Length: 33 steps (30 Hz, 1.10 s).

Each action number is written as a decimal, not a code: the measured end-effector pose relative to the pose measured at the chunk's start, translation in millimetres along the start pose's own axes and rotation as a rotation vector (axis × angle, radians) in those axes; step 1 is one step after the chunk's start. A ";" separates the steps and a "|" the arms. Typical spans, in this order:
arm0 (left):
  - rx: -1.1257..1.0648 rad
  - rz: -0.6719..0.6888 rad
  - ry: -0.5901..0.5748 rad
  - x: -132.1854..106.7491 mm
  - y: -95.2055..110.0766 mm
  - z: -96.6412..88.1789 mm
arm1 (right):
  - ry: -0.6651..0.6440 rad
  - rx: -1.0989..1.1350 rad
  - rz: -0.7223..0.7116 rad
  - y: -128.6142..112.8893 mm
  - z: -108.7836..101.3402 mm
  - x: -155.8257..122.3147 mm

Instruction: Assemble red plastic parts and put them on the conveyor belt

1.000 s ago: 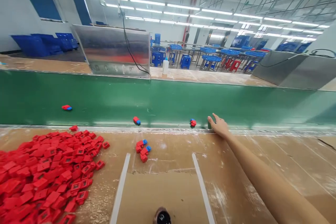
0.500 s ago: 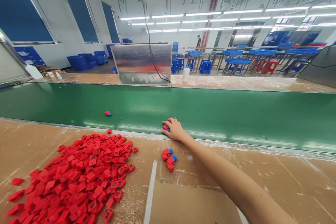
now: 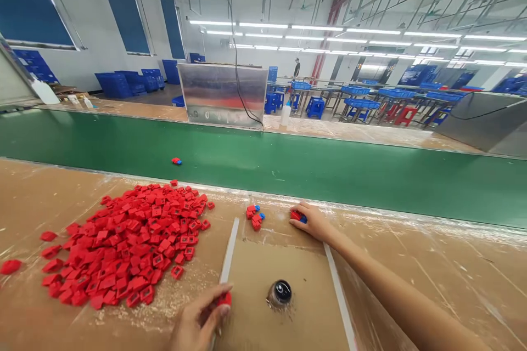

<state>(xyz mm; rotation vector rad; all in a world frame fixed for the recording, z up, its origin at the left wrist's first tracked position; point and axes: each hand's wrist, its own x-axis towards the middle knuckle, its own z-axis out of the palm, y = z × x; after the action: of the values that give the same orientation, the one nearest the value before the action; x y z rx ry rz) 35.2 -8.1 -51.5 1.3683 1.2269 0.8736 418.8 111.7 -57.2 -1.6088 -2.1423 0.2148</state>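
My left hand (image 3: 201, 319), low in the view, is closed with a small red block (image 3: 225, 299) pinched between thumb and fingers. My right hand (image 3: 313, 222) reaches over the wooden table near the belt's edge, its fingers closed round a red-and-blue block piece (image 3: 295, 215) that they partly cover. To its left, two more red-and-blue block pieces (image 3: 256, 221) lie close together on the table. A large heap of loose red blocks (image 3: 135, 241) spreads over the table on the left. Between my hands, a small round pot with a dark, shiny top (image 3: 281, 292) stands on cardboard.
The cardboard sheet (image 3: 251, 263) has pale tape strips along its sides. Beyond the table runs a green conveyor belt (image 3: 329, 167), carrying one red-and-blue piece (image 3: 177, 161). A metal panel (image 3: 222, 93) and a white bottle (image 3: 285, 114) stand behind it. A person (image 3: 297, 68) stands far off.
My right hand has moved from the belt's near edge back and rightward onto the table, still holding a red-and-blue piece. My left hand has come into view with a red block. The camera has tilted.
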 end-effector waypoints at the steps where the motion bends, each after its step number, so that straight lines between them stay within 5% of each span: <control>1: -0.047 -0.011 -0.022 2.2 4.1 6.4 | -0.013 0.016 -0.011 -2.8 -4.5 -13.9; 5: -0.185 0.008 -0.077 7.9 15.4 25.2 | 0.011 0.063 -0.001 -15.3 -18.5 -51.9; 10: -0.063 0.055 -0.067 10.7 16.9 20.3 | 0.120 0.106 0.002 -32.7 -36.0 -72.7; 16: 0.606 0.257 0.116 8.8 22.2 7.3 | 0.162 0.201 0.017 -60.4 -49.8 -120.8; 23: 1.345 0.261 -0.138 -5.3 53.4 10.8 | 0.031 0.216 0.164 -65.9 -35.8 -192.4; 28: 1.286 0.222 -0.311 11.0 58.6 -5.7 | 0.043 0.159 0.138 -71.0 -33.8 -205.1; 33: 0.946 0.206 -0.321 20.5 49.6 -13.1 | 0.079 0.194 0.108 -91.3 -40.7 -193.2</control>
<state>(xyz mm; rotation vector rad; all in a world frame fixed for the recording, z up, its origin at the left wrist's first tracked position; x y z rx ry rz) 37.0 18.7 -3.3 2.3066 1.3011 0.1380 399.5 -103.9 -36.0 -1.5934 -1.9143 0.3746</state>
